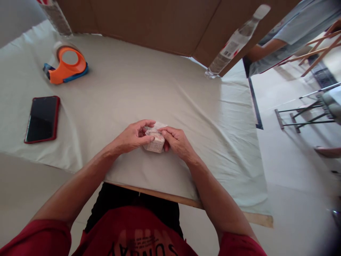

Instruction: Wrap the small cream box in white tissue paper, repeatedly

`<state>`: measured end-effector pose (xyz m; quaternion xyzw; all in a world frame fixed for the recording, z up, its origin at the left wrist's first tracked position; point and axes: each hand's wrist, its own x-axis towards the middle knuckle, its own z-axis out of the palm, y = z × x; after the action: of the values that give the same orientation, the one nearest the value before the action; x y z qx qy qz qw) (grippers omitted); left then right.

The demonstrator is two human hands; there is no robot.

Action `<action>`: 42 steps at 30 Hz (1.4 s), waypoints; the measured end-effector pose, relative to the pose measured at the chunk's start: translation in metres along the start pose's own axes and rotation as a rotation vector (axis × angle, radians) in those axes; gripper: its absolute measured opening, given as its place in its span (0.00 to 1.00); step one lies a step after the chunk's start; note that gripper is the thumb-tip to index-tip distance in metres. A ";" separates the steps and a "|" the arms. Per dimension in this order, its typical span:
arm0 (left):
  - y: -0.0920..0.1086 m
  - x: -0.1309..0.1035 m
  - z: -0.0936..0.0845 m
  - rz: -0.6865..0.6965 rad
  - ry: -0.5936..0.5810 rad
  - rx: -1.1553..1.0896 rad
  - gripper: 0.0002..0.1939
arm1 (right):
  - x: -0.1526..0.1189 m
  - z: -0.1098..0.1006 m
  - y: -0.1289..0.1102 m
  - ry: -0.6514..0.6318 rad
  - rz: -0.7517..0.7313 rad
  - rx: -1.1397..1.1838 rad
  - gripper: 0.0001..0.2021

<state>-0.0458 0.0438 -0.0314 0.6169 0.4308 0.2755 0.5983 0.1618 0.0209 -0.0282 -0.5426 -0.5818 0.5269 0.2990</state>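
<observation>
A small pale box with fine print on its near side (155, 146) rests on the cloth near the table's front edge. Thin clear or whitish film shows around its top. My left hand (134, 136) grips the box from the left, its thumb across the near top edge and its fingers on the far side. On the right, my right hand (176, 141) pinches at the box's upper right corner, with some fingers curled against its side. Part of the box is hidden behind the fingers.
A phone in a red case (42, 119) and an orange tape dispenser (68, 67) lie on the left. Brown cardboard (149, 25) stands along the back, with a clear bottle (231, 46) against it. A person's arm (266, 49) and a folding stool (306, 113) are at the right.
</observation>
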 end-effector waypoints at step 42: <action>0.004 0.011 0.004 0.045 0.064 0.152 0.32 | 0.024 -0.016 -0.012 0.016 -0.065 -0.097 0.09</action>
<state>-0.0366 0.0519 -0.0299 0.6609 0.4556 0.2747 0.5293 0.1667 0.0498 -0.0180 -0.5417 -0.6215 0.4837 0.2940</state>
